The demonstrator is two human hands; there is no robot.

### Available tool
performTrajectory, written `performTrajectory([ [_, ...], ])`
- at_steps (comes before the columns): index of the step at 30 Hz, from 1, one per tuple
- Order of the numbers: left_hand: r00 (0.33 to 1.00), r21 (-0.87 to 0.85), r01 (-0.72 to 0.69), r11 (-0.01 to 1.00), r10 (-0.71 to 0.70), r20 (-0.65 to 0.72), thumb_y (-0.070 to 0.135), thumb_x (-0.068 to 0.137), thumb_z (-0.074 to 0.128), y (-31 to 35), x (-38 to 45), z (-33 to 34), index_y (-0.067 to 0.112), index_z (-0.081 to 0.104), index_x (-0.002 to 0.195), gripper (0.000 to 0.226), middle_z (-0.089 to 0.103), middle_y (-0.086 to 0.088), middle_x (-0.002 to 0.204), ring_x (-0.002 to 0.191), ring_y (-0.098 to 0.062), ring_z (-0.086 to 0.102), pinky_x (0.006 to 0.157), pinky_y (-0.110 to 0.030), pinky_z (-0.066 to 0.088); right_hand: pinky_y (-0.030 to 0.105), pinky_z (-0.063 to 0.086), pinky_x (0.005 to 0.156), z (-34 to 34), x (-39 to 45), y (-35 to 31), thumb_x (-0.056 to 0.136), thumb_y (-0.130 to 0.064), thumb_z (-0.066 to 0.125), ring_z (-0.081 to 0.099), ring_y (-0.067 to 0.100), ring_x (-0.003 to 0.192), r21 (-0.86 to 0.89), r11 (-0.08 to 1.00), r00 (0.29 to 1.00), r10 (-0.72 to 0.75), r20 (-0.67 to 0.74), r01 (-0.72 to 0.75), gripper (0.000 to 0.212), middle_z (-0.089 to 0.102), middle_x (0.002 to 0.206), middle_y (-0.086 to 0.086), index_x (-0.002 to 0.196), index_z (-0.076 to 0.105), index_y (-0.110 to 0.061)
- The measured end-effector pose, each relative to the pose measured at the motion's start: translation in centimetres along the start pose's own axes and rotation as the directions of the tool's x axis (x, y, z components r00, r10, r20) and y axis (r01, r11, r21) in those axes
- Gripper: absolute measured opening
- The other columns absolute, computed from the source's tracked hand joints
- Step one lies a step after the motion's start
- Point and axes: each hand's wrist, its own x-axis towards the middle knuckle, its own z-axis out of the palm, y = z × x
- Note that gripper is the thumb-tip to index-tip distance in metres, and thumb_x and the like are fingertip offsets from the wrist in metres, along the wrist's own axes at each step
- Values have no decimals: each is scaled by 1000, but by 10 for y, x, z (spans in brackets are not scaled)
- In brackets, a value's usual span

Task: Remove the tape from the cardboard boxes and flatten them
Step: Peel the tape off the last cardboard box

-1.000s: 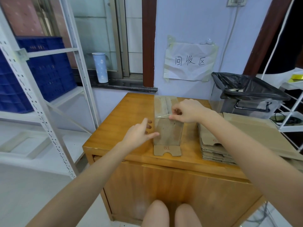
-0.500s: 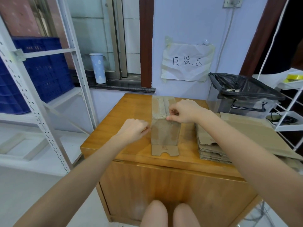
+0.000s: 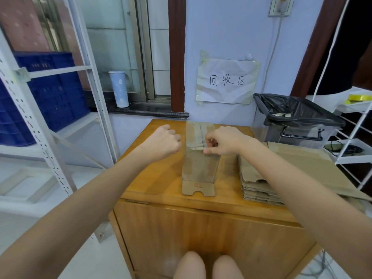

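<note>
i'm looking down at a wooden cabinet (image 3: 159,178) with one cardboard box (image 3: 199,166) lying flattened along its middle, its notched tab with a red printed mark at the near edge. my right hand (image 3: 223,140) sits at the box's far half, thumb and forefinger pinched together at a fold line there; i think a strip of clear tape (image 3: 196,144) is caught between them, though it is too faint to be sure. my left hand (image 3: 164,140) hangs just left of the box, apart from it, fingers curled into a loose fist; i cannot tell whether anything is in it.

just right of the box lies a stack of flattened boxes (image 3: 259,186), partly hidden by my right forearm, with a larger cardboard sheet (image 3: 306,164) spread over it and running off the right side. behind that stands a bin with a black liner (image 3: 296,115), scraps inside. a crumpled paper sign (image 3: 227,81) is taped to the wall above the cabinet. to the left is a white metal rack (image 3: 40,125) holding blue crates (image 3: 50,93), and a pale blue tumbler (image 3: 119,88) stands on the window ledge. a white wire shelf (image 3: 354,141) crowds the right edge, yellow tape rolls (image 3: 360,97) on its top.
</note>
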Motion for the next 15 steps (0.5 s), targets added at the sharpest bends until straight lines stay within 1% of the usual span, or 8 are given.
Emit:
performTrajectory([
  [1, 1000, 14, 16, 1000, -16, -18, 11, 47, 90, -5, 0, -3, 17, 52, 46, 39, 43, 4, 44, 41, -17, 32, 49, -26, 24, 28, 39, 63, -2, 0, 1, 89, -50, 59, 52, 14, 76, 4, 1000, 1000, 3, 6, -4, 31, 57, 81, -8, 84, 56, -19],
  [2, 999, 18, 34, 999, -33, -42, 10, 49, 89, -11, 0, -5, 17, 51, 46, 38, 43, 4, 45, 40, -17, 35, 48, -26, 26, 29, 43, 66, -3, -1, 2, 88, -50, 59, 54, 15, 79, 10, 1000, 1000, 6, 12, -7, 32, 60, 85, -7, 86, 59, -18],
  [4, 996, 20, 40, 999, -38, -86, 11, 58, 85, -25, 0, -10, 17, 53, 48, 33, 46, 3, 46, 41, -19, 43, 48, -27, 31, 31, 48, 73, -3, 0, 1, 87, -51, 60, 58, 16, 86, 29, 1000, 1000, 8, 18, -9, 33, 65, 94, -5, 91, 62, -18],
  [6, 994, 68, 24, 997, -17, -110, 10, 62, 81, -33, 2, -18, 16, 54, 47, 32, 47, 2, 47, 42, -20, 44, 47, -27, 32, 31, 48, 77, -4, 2, -2, 87, -51, 61, 59, 16, 93, 33, 999, 1000, 4, 29, -5, 33, 66, 100, -4, 93, 64, -19],
  [8, 992, 116, 25, 993, -10, -129, 8, 61, 81, -35, 3, -24, 16, 52, 46, 33, 47, 1, 46, 42, -20, 43, 48, -26, 30, 29, 43, 74, -5, 5, -8, 87, -50, 61, 56, 15, 91, 11, 1000, 999, -7, 46, 6, 30, 66, 102, -4, 91, 62, -20],
  [10, 989, 119, 45, 992, -27, -147, 8, 59, 82, -36, 4, -28, 16, 52, 47, 33, 47, 1, 47, 43, -20, 43, 48, -25, 29, 27, 39, 71, -7, 8, -14, 87, -50, 61, 52, 13, 86, -4, 1000, 998, -12, 56, 12, 27, 65, 102, -4, 88, 60, -23],
  [13, 979, 91, 96, 991, -77, -189, 9, 59, 80, -39, 8, -35, 16, 53, 49, 30, 49, 2, 49, 44, -20, 45, 49, -23, 26, 28, 39, 70, -6, 9, -17, 87, -49, 60, 50, 13, 83, -15, 1000, 999, -13, 51, 14, 26, 65, 100, -4, 88, 58, -24],
  [15, 967, 41, 132, 990, -120, -225, 9, 60, 78, -38, 15, -40, 16, 56, 50, 25, 49, 1, 50, 45, -21, 46, 50, -23, 24, 28, 38, 69, -5, 8, -18, 86, -50, 59, 53, 16, 85, -40, 999, 999, -8, 40, 10, 26, 63, 94, -3, 87, 57, -24],
])
